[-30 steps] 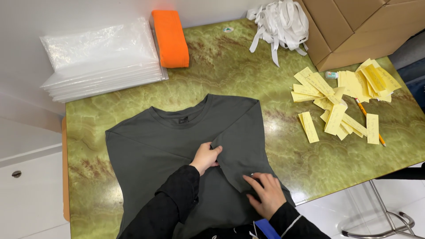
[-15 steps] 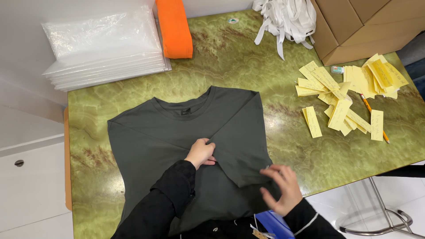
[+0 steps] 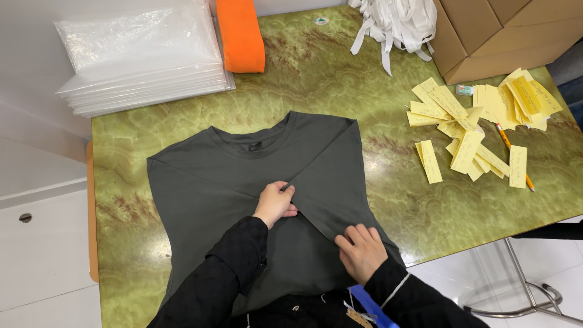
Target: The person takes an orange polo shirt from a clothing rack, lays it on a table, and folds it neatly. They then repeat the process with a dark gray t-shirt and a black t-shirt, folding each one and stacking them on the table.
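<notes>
The dark grey T-shirt (image 3: 243, 182) appears soft and limp; left hand (image 3: 276, 203) pinches its folded sleeve edge, right hand (image 3: 362, 249) presses the fold flat with fingers extended.

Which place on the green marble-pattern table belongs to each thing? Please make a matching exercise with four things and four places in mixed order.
Things:
1. dark grey cotton T-shirt
2. orange folded cloth block
3. yellow paper slips
4. stack of clear plastic bags

Places:
A. far left corner
B. right side, near a brown cardboard box
C. middle, under both hands
D. far edge, just right of the bags

Pairs: 1-C, 2-D, 3-B, 4-A
</notes>
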